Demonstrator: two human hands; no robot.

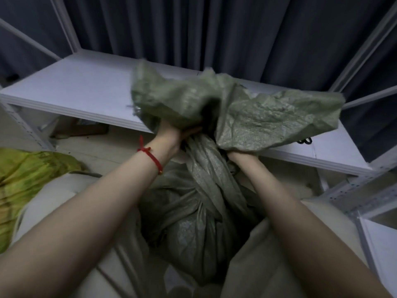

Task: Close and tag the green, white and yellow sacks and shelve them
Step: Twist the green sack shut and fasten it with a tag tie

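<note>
Head view: the green sack [189, 222] stands upright on the floor close in front of the person, between two pale rounded shapes that could be knees or another sack; I cannot tell which. Its long axis runs from the full body below up and away to the gathered neck, and the hands sit at the far end of that line.

The left hand [174, 134], with a red cord [150, 155] at the wrist, has its fingers curled round the bunched neck. The right hand [241, 155] meets the fabric just beside it, a little lower and nearer the person. Its fingers are buried under the loose cloth, so I cannot tell how it grips. Above both hands the open mouth spreads into two wide flaps, one over each hand.

The white shelf [64, 89] lies directly beyond the hands, its front edge just behind the neck, with a dark curtain [214, 29] behind it. The yellow sack [28, 175] lies on the floor well off to the left.

The neck looks gathered but not yet tied or tagged. The left hand seems best placed to keep it pinched while the right works.
</note>
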